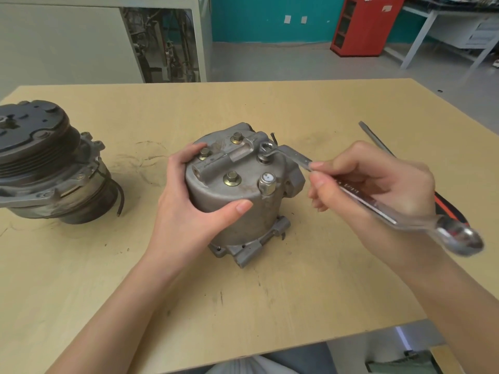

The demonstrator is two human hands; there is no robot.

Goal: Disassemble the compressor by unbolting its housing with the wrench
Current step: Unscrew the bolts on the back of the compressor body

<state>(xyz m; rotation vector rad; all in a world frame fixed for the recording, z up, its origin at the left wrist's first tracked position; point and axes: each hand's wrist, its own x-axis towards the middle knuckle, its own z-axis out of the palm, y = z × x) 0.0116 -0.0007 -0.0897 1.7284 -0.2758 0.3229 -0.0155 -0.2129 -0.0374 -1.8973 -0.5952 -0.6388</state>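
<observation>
Tabletop (243, 298): compressor (237, 201) within left fingers (189, 153)

Wrench (372, 202) at compressor housing (243, 220) top

Teal wall (256, 20), grey floor (283, 63), red cabinet (361, 28), plywood table (243, 292)

the compressor housing (237, 209) is looking like grey metal, dull and a bit rough, with dirty marks. its bolts (232, 178) are looking yellowish and a little shiny. the wrench (378, 209) is gleaming like a mirror, smooth bright metal. the tabletop (243, 292) is showing pale wood, smooth and not shiny, with dark smudges. the other compressor (48, 163) is looking like dark, dull, greasy metal. the screwdriver handle (449, 211) is looking like black and orange plastic.
</observation>
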